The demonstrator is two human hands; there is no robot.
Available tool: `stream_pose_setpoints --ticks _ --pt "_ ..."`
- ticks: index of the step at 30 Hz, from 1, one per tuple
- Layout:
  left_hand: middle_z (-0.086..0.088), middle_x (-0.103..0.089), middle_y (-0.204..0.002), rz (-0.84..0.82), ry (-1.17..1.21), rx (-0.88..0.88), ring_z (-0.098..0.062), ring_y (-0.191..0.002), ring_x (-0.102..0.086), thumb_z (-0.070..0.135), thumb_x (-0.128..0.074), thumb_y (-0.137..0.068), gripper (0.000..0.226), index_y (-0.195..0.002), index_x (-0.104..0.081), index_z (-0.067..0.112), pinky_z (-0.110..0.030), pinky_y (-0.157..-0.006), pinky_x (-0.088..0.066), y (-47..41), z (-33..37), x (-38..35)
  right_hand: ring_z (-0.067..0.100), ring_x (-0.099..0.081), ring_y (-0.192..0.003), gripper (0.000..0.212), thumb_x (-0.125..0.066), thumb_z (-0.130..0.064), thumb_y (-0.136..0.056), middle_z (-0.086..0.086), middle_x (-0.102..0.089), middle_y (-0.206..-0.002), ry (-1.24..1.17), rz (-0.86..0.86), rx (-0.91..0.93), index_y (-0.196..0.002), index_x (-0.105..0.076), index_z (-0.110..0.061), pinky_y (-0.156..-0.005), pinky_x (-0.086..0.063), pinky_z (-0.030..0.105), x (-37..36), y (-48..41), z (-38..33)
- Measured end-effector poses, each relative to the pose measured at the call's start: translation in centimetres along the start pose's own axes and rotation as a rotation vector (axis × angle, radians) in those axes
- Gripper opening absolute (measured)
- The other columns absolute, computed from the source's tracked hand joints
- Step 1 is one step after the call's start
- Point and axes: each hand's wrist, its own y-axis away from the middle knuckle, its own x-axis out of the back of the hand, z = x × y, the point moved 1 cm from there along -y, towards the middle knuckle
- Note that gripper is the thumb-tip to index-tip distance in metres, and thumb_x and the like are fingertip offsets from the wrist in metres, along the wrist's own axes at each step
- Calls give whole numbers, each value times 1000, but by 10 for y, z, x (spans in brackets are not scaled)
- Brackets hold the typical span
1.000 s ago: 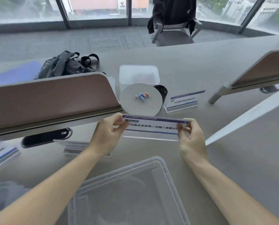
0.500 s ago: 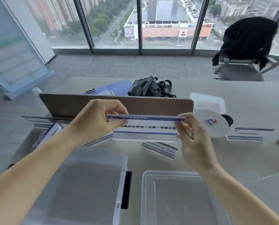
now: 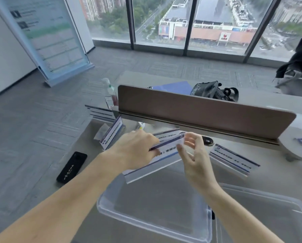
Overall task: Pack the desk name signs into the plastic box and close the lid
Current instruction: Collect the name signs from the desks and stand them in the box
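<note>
My left hand (image 3: 134,151) grips a clear acrylic desk name sign (image 3: 166,155) with a white and blue card. The sign is tilted, with its left end low, above the clear lid (image 3: 146,213). My right hand (image 3: 194,155) hovers at the sign's right end with its fingers spread, holding nothing. The open plastic box (image 3: 273,218) lies to the right of the lid. More signs are on the desk: one leaning at the left (image 3: 111,135), one behind my hands (image 3: 166,135), one lying at the right (image 3: 234,160).
A brown desk divider (image 3: 199,109) runs across behind the signs. A black phone (image 3: 72,166) lies near the desk's left edge. A white round disc (image 3: 297,142) sits at the right. A black bag (image 3: 215,92), a blue folder (image 3: 173,87) and a bottle (image 3: 110,92) are beyond the divider.
My right hand has let go of the sign's right end and opened. My left hand has tilted the sign and brought it down over the lid. The view has swung left.
</note>
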Motion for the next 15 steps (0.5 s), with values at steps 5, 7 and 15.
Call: stream_pose_setpoints --ticks 5,7,15 --pt "-8 -63 -86 -47 172 271 -34 -85 -62 37 -51 -98 30 -79 -57 15 -37 -72 -50 2 -36 -52 11 -43 -133 67 -66 -33 -93 -3 -44 -147 102 -94 -258 -150 -29 -27 -110 -40 35 -54 10 45" --pt "-7 -60 -83 -89 226 361 -33 -83 -62 34 -49 -100 32 -74 -50 15 -39 -70 -51 -1 -45 -78 15 -43 -136 70 -64 -37 -94 -3 -42 -149 41 -179 -405 -152 -25 -29 -110 -40 37 -80 13 63" --pt "-4 -52 -70 -234 205 562 -32 -73 -57 18 -50 -99 31 -69 -43 14 -38 -63 -50 -8 -88 -182 15 -58 -101 32 -57 -37 -97 -12 -58 -116 -144 -323 -796 -126 -46 -29 -90 -52 41 -180 7 143"
